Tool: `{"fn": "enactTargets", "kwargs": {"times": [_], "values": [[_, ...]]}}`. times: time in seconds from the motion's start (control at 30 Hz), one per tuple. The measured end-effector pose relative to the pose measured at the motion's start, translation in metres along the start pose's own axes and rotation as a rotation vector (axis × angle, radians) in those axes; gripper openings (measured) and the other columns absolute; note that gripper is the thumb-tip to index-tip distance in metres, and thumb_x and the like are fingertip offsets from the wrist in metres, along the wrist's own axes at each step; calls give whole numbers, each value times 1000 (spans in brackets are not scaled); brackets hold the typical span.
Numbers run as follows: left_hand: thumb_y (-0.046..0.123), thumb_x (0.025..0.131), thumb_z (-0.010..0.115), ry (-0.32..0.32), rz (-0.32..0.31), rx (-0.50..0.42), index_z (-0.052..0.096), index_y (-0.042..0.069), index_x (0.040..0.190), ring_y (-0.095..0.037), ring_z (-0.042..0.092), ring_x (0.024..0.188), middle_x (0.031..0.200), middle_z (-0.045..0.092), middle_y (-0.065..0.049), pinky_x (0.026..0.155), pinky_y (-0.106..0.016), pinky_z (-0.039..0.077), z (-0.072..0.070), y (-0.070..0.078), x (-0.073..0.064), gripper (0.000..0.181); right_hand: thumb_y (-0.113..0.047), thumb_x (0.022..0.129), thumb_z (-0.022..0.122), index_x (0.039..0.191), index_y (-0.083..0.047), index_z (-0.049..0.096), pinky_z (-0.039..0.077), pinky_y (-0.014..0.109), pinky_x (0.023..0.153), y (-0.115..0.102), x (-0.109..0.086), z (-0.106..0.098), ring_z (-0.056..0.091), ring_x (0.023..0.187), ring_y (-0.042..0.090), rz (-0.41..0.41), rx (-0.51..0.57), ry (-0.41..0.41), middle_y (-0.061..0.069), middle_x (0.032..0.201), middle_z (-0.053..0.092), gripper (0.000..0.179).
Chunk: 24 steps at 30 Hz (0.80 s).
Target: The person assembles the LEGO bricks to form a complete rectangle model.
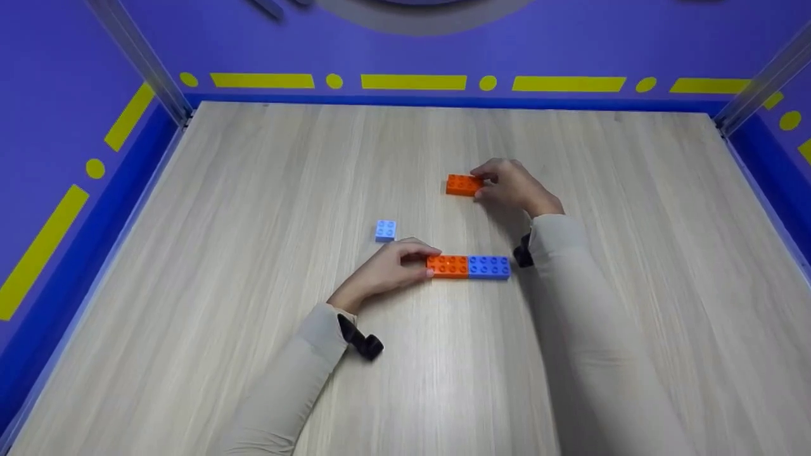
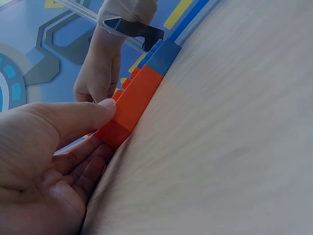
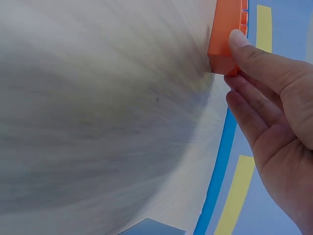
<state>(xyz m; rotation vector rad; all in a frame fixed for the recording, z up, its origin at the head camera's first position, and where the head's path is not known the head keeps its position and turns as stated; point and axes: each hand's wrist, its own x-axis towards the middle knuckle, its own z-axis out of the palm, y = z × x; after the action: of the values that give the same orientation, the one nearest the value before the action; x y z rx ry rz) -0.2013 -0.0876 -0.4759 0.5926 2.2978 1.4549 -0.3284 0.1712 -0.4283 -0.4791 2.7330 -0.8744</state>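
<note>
Near the middle of the table, an orange toy building brick [image 1: 448, 267] and a blue building brick [image 1: 489, 267] lie end to end in one row. My left hand [image 1: 396, 269] pinches the left end of that orange brick between thumb and fingers, as the left wrist view also shows. Farther back, my right hand [image 1: 512, 185] pinches the right end of a second orange brick [image 1: 461, 185]. In the right wrist view the thumb lies along one side of this brick [image 3: 225, 44]. A small light-blue brick [image 1: 385, 230] sits just beyond my left hand, untouched.
The pale wooden table [image 1: 285, 177] is bounded at the back by a purple wall [image 1: 418, 57] with yellow marks, and by another purple panel [image 1: 51, 114] on the left. Black straps [image 1: 361, 339] with small cameras are on both wrists.
</note>
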Motion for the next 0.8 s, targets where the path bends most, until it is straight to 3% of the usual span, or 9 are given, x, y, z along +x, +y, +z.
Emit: {"fn": "enactTargets", "kwargs": {"times": [0.2, 0.37, 0.8], "values": [[13, 86, 70, -9, 16, -21, 66, 15, 123, -16, 52, 120, 124, 61, -2, 108, -35, 38, 0, 0, 1, 37, -4, 86, 69, 128, -4, 62, 47, 42, 101, -1, -1, -1, 57, 113, 28, -27, -24, -17, 14, 123, 60, 42], [14, 86, 70, -6, -9, -12, 66, 18, 123, -16, 51, 123, 126, 60, -1, 109, -35, 37, -1, 0, 1, 38, -4, 85, 71, 127, -2, 62, 47, 41, 99, -3, -3, -1, 54, 109, 29, -18, -37, -39, 15, 122, 59, 43], [15, 87, 70, -2, 4, 27, 65, 15, 124, -17, 52, 124, 128, 60, -2, 109, -34, 37, 0, 0, 0, 38, -8, 84, 73, 128, -3, 61, 45, 43, 104, -1, -5, -1, 55, 112, 27, 19, -14, -91, 15, 127, 60, 46]]}}
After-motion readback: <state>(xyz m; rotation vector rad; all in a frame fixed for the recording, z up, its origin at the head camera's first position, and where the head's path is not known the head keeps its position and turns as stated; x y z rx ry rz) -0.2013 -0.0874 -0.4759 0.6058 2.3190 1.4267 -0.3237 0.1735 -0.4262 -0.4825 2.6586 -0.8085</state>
